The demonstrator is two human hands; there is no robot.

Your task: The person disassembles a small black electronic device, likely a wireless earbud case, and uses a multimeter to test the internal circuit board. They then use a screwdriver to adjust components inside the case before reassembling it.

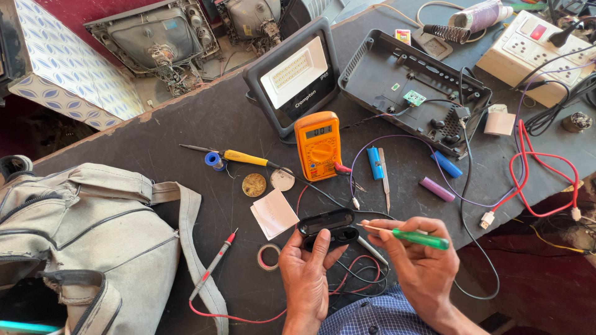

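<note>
Spreading across a dark workbench (205,118), clutter of repair gear under hard sunlight. Gripping a small black oval case (327,227) at the near edge of the bench, lid hinged open: left hand (305,272), thumb lying up along the case's front. Pinching a green-handled screwdriver (413,237) between closed fingers: right hand (415,255), blade tip pointing left and nearly touching the right end of the case. Sitting just beyond the case, an orange multimeter (318,145) with its display lit, leaning near a grey LED floodlight (293,77). Lying to the left of the meter, a yellow-handled screwdriver (246,157) beside a blue solder spool (214,160). Resting left of the case, a white paper square (274,213), a tape ring (269,257) and a red-tipped probe (213,263). Taking up the bench's left end, a grey canvas bag (81,236). Lying to the right, blue cylindrical cells (374,162), a purple cell (437,189), red wires (534,180) and an opened black plastic housing (413,87).
</note>
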